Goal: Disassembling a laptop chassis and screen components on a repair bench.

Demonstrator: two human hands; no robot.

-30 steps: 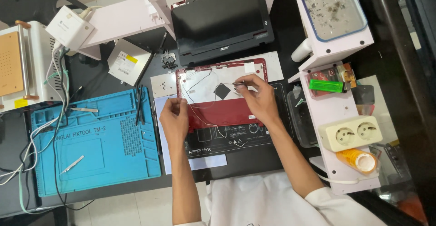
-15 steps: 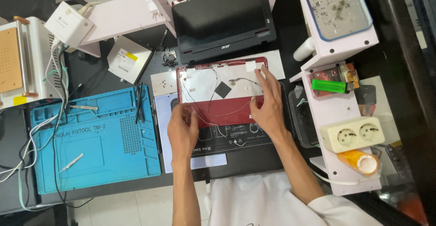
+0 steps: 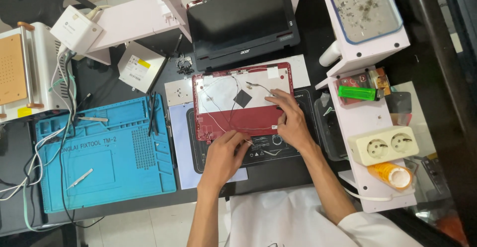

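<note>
A red laptop lid cover (image 3: 258,118) lies inside-up on a black mat (image 3: 278,147), with a white sheet, a small black square and thin cables across it. My left hand (image 3: 224,155) rests at the cover's near edge and pinches a thin cable end there. Over the cover's right part lies my right hand (image 3: 290,120), fingers bent and pressing down on a cable. Behind the cover lies a black laptop screen panel (image 3: 243,21).
A blue repair mat (image 3: 107,155) with tweezers and small tools lies at the left. Beyond it stand a white machine (image 3: 22,70) and tangled wires. At the right, a white shelf unit (image 3: 370,123) holds a socket strip, a green lighter, an orange tape roll and a screw tray.
Both hands have come back toward me along the red cover. The left hand went from the cover's left side to its near edge; the right slid from the upper right to the middle right.
</note>
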